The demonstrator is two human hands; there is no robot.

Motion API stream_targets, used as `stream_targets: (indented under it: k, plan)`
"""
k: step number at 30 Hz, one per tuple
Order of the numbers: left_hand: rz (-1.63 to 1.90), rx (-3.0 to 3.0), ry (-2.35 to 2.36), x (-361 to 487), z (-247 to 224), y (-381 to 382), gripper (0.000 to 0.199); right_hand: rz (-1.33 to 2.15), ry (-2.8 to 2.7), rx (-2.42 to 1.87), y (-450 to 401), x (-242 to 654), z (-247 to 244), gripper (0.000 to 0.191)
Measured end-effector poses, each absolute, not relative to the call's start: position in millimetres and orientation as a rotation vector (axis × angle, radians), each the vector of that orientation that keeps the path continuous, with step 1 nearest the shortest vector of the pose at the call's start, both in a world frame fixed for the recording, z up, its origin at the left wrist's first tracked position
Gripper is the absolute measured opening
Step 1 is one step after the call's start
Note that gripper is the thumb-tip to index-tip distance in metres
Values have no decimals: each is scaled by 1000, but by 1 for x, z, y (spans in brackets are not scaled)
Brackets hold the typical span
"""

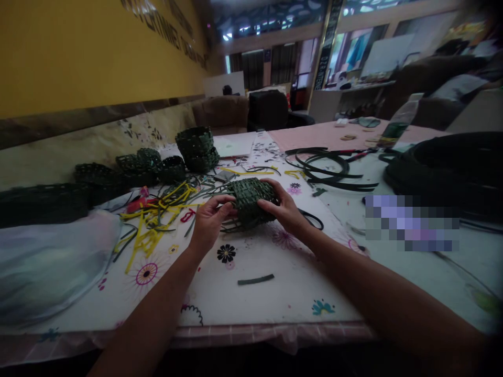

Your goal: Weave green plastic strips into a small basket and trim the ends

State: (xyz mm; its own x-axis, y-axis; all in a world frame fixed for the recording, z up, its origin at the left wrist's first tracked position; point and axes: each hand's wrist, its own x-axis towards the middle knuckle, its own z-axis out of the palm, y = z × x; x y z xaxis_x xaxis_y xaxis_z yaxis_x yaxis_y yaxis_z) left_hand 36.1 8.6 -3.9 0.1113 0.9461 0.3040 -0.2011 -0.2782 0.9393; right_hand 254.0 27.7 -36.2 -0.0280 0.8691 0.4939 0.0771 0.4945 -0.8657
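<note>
Both my hands grip a small, dark green woven basket (247,201), made of flat plastic strips, above the floral tablecloth (251,298). My left hand (212,221) holds its near left side, with the fingers curled over the weave. My right hand (282,205) presses on its right side. Loose strip ends (231,226) fan out from the basket's lower left edge. Its far side and underside are hidden. A short green strip (255,279) lies on the cloth below my hands.
Several woven baskets (197,149) stand at the left, some stacked. A tangle of yellow strips (151,225) lies left of my hands. Black strips (326,167) and a large black coil (444,167) lie right, beyond them a plastic bottle (398,123). A translucent plastic bag (43,267) sits at the near left.
</note>
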Motion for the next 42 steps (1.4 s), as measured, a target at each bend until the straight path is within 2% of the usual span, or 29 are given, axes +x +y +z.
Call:
stream_targets:
  k: [9, 20, 30, 42]
  plan:
    - [1434, 1413, 972, 36, -4, 7, 26, 762, -1518, -870, 26, 252, -37, 60]
    - [1419, 1144, 975, 46, 0, 0, 33, 771, -1535, -898, 22, 250, -34, 63]
    - [1334, 1111, 885, 45, 0, 3, 37, 836, -1457, -875, 24, 248, -35, 62]
    - [1392, 1196, 941, 44, -1, 2, 46, 802, -1479, -902, 21, 247, -32, 62]
